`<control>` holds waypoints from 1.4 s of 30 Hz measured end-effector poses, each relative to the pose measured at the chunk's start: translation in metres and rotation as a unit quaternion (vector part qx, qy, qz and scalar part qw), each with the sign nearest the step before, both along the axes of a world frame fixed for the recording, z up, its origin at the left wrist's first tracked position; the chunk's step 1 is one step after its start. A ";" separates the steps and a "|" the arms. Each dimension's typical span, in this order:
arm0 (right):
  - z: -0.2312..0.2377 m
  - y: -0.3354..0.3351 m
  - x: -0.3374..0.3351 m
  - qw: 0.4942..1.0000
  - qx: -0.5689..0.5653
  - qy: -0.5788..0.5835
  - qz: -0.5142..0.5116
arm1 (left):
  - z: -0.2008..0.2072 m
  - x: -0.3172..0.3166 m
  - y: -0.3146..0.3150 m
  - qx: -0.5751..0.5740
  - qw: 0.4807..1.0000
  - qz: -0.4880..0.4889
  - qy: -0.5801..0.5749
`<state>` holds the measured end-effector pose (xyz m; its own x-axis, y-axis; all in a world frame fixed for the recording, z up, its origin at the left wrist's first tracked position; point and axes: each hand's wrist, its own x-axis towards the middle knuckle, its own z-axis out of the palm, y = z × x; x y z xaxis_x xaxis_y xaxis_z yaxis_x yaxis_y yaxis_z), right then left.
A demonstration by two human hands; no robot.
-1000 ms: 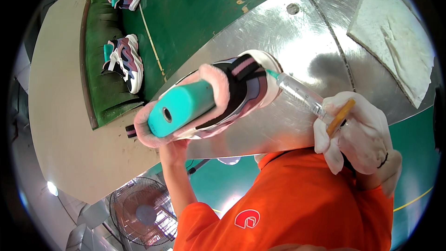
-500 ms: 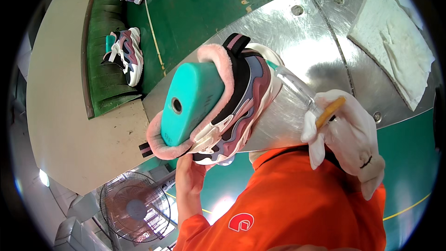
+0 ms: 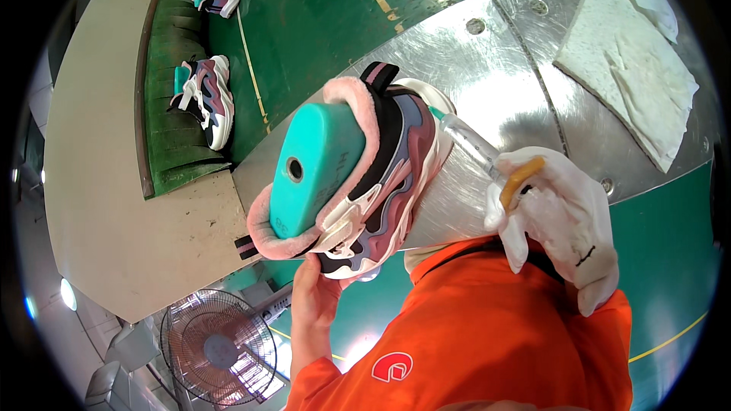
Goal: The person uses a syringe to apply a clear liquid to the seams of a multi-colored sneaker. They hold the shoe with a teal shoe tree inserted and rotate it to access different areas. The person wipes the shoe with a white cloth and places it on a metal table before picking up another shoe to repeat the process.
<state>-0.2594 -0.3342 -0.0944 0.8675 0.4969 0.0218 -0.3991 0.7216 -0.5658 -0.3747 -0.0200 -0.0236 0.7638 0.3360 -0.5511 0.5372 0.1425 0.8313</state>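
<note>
In the head view, your bare left hand (image 3: 316, 297) holds the shoe (image 3: 388, 175) from below, thumb at its lower side; the other fingers are hidden behind it, so how they spread cannot be told. The shoe is in front of you by the metal table (image 3: 502, 61), tilted so its pink collar (image 3: 358, 106) and the turquoise last (image 3: 324, 164) inside face you. Grip it firmly, as any wobble likely shifts the seam under the tip.

Your gloved right hand (image 3: 560, 217) has its fingers closed around the rear of the syringe (image 3: 468, 141), beside an amber-coloured piece (image 3: 521, 181). The green tip (image 3: 436, 113) is at the edge of the white sole, near the looped tab (image 3: 379, 76); whether it touches cannot be told. For a neat line, set the tip right in the join between upper and sole, at a shallow slant, and press lightly and evenly. Better to turn the shoe than to stretch your right wrist, and hold the glove off the upper.
</note>
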 end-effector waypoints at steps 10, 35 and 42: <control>0.014 -0.005 -0.012 0.999 -0.042 0.012 -0.027 | -0.002 -0.022 -0.021 -0.082 0.995 -0.053 0.037; 0.048 0.002 -0.037 0.990 -0.129 0.039 -0.031 | -0.029 -0.034 -0.048 -0.273 0.955 -0.106 0.050; 0.055 0.005 -0.046 0.981 -0.163 -0.025 -0.107 | -0.023 -0.033 -0.042 -0.316 0.944 -0.089 0.007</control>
